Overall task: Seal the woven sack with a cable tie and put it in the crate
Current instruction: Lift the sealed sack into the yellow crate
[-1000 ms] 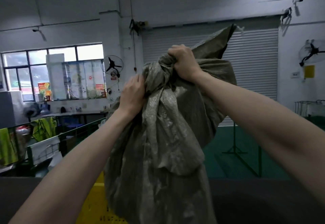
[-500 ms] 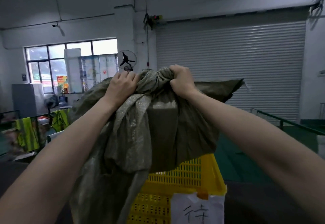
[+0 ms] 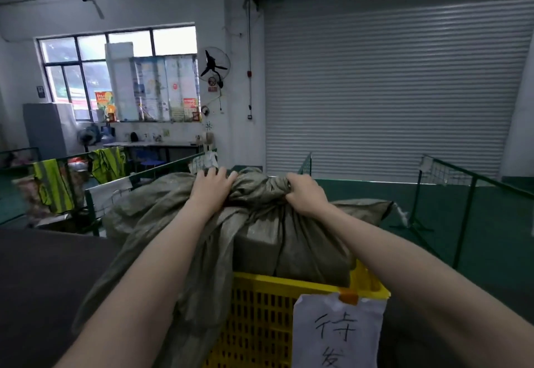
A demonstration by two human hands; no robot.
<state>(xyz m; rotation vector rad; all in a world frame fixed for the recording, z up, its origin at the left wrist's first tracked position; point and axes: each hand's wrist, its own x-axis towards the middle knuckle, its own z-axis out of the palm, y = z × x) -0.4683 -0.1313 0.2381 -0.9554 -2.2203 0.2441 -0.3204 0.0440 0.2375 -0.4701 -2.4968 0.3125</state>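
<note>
Sack placement is the step I judge to be in hand: the woven sack (image 3: 260,229), olive and crumpled, rests on the top rim of the yellow crate (image 3: 260,318), which stands against the right edge of the dark desk (image 3: 43,275). Much of the cloth hangs out over the crate's left side, down toward the desk. The right hand (image 3: 306,194) has its grip curled tight round the bunched neck of the sack. The left hand (image 3: 212,187) lies on the neck just beside it, with the fingers bent over the cloth; whether they really pinch it I cannot tell. No cable tie is visible, because the hands and the folds cover the neck, so I cannot say if the sack is sealed. A white paper label (image 3: 338,336) with handwritten characters is clipped to the crate's near rim. What could go wrong from here: the load seems to sit high and off-centre, so if the hands let go early, the hanging part may pull the sack out to the left. Pushing down hard on one side could also tip the light crate.
</note>
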